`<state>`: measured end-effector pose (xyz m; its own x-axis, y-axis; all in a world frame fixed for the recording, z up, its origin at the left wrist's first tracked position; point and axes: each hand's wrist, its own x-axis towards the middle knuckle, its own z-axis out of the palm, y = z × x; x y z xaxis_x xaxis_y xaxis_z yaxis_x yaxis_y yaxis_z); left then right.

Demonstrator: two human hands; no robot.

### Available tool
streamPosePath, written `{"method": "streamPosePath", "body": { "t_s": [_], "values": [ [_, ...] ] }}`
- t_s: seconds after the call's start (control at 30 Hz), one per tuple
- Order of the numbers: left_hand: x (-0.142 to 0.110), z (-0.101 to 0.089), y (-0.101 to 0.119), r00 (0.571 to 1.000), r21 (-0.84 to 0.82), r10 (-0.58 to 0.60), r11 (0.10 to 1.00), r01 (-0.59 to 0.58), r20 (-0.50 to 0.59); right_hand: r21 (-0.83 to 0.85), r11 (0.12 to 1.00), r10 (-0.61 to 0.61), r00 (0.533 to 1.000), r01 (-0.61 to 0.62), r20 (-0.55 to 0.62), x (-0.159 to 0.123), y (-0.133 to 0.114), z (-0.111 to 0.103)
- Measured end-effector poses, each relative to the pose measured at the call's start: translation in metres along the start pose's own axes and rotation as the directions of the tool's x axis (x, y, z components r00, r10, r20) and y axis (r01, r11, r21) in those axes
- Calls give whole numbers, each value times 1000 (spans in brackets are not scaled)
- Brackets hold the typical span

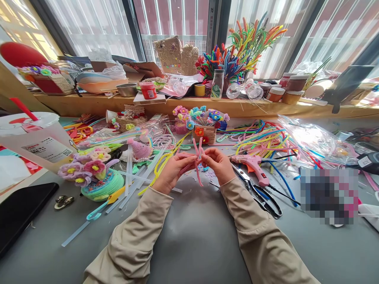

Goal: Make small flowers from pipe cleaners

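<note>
Several pink pipe cleaners [198, 167] cross one another in front of me, some ends pointing up and others hanging down. My left hand [173, 170] pinches them from the left between thumb and fingers. From the right, my right hand [218, 163] closes its fingertips on the same bundle near the crossing. Both hands are raised a little above the grey table [198, 236]. Just beyond them stands a small box of pipe-cleaner flowers [204, 134]. Scissors [257, 193] and a pink glue gun [254, 167] lie to the right of my right hand.
Loose coloured pipe cleaners [263, 138] spread at the back right. Clear glue sticks [128, 173], a flower pot craft [102, 183], a drink cup [38, 138] and a black phone [25, 215] are on the left. The window ledge [97, 103] holds jars and bowls.
</note>
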<state>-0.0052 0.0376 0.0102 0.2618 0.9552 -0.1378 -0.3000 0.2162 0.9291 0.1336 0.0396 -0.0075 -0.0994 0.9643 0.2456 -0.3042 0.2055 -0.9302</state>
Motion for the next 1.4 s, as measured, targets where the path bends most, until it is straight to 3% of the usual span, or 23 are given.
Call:
{"method": "streamPosePath", "body": {
  "t_s": [0.23,0.57,0.8,1.03,1.23,1.4],
  "values": [
    [-1,0,-1,997,18,-70,997,69,28,-166,981,-103,995,105,18,0,-1,-2],
    [2,-6,-5,999,22,-29,999,29,-17,-378,914,-138,989,148,53,-1,-4,-1],
    [-1,-1,1,998,0,-4,1000,4,64,-151,987,-82,988,62,-132,2,1,-4],
    [0,1,-1,999,83,11,996,-15,48,-91,994,-60,995,53,-77,2,2,-2],
    [-2,2,0,998,141,-47,989,40,49,14,1000,-4,990,6,-140,2,2,-3],
    [-2,1,0,996,149,-68,987,60,53,122,991,60,991,-46,-119,2,0,-1]
  ]
}}
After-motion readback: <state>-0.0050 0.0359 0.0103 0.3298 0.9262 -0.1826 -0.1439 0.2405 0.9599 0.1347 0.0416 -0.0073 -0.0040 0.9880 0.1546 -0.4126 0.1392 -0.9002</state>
